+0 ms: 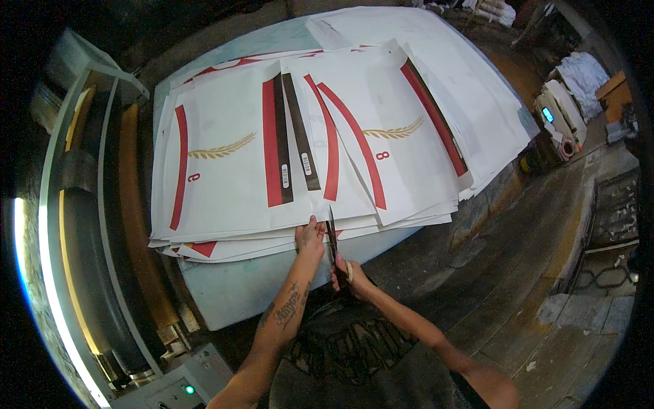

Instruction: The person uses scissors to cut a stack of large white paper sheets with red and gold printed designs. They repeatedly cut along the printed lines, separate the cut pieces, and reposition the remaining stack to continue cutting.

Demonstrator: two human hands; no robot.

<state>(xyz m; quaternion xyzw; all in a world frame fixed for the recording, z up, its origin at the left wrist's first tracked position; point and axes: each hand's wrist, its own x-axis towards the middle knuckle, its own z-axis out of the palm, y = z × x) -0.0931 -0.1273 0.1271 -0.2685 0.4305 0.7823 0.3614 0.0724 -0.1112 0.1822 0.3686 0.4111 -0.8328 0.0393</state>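
In my right hand (346, 273) is a pair of long dark scissors (332, 232), with the fingers wrapped round the handles. The blades point away from me and their tip lies over the near edge of the printed sheets. My left hand (310, 234) pinches the near edge of a white printed sheet (225, 198), just left of the blades. That sheet bears red and dark bands and a gold leaf sprig. Beside it, a similar printed sheet (409, 170) lies at a slant, partly overlapping. Whether the blades are cutting paper, I cannot tell.
A pale table (225, 300) carries the layered sheets, with larger white sheets (470, 88) at its far right. Close on the left stands a machine with long rollers (99, 273) and a lit green button (190, 390). White cloth (581, 75) and a lit screen (548, 114) are at right.
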